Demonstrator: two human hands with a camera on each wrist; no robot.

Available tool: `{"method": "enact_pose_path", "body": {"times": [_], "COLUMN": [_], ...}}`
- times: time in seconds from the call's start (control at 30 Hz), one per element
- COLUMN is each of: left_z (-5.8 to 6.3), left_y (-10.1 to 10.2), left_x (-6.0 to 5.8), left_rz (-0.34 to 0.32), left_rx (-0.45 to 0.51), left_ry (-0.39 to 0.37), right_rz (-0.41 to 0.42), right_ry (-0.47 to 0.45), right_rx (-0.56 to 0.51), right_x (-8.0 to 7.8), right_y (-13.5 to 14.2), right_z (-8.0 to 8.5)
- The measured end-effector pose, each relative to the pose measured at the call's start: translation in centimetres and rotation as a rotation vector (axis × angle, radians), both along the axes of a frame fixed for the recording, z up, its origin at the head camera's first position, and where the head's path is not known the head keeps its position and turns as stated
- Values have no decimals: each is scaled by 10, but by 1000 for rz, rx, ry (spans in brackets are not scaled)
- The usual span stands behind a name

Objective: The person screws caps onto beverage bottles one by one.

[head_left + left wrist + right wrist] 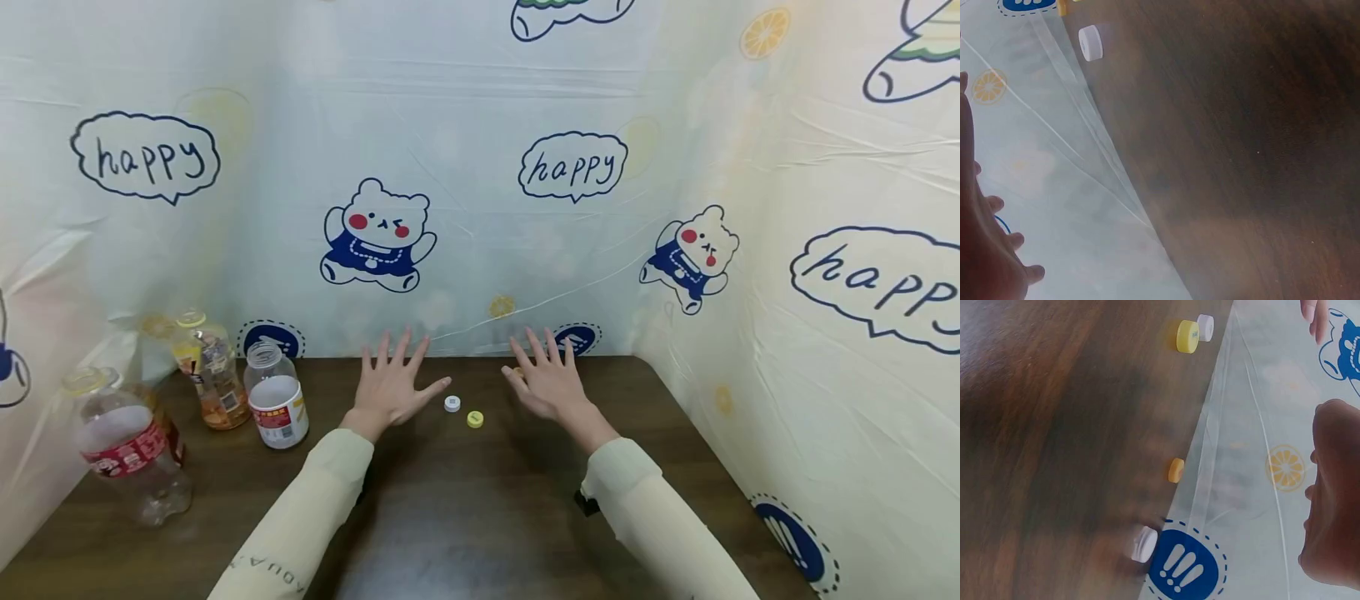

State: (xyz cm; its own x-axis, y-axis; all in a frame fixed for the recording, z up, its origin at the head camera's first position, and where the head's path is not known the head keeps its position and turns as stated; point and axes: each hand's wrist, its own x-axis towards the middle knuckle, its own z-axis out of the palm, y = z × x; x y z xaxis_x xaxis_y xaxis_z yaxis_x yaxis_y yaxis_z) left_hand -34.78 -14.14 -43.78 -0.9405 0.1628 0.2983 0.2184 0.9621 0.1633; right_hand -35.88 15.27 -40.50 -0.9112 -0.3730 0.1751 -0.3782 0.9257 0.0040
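Both hands are held out over the far part of the table with fingers spread, holding nothing. My left hand (388, 387) is nearest a white cap (452, 404), just right of its thumb. Beside that cap lies a yellow cap (476, 419). My right hand (551, 385) overlaps a small orange cap (517, 372) in the head view. In the right wrist view the orange cap (1176, 470) lies near the table's far edge, with another white cap (1144, 544) close by; the head view hides that one behind the right hand.
On the left of the brown table (465, 517) stand several uncapped-looking plastic bottles: one with a red label (135, 450), an amber-tinted bottle (213, 375) and a wide white-labelled bottle (276, 400). A printed sheet (480, 242) hangs behind and at both sides.
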Motion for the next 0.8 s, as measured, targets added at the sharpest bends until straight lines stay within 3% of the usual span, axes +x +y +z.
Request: {"method": "enact_pose_path", "body": {"times": [0.23,0.4,0.8], "left_z": [6,11,15], "left_y": [-3,-5,-24], "left_x": [7,14,32], "left_rz": [-21,-27,-51], "left_rx": [27,49,100], "left_ry": [75,74,127], "right_rz": [65,118,138], "right_ry": [44,89,118], "right_rx": [-17,-56,-90], "right_x": [5,9,7], "right_y": [10,15,31], "right_z": [1,4,6]}}
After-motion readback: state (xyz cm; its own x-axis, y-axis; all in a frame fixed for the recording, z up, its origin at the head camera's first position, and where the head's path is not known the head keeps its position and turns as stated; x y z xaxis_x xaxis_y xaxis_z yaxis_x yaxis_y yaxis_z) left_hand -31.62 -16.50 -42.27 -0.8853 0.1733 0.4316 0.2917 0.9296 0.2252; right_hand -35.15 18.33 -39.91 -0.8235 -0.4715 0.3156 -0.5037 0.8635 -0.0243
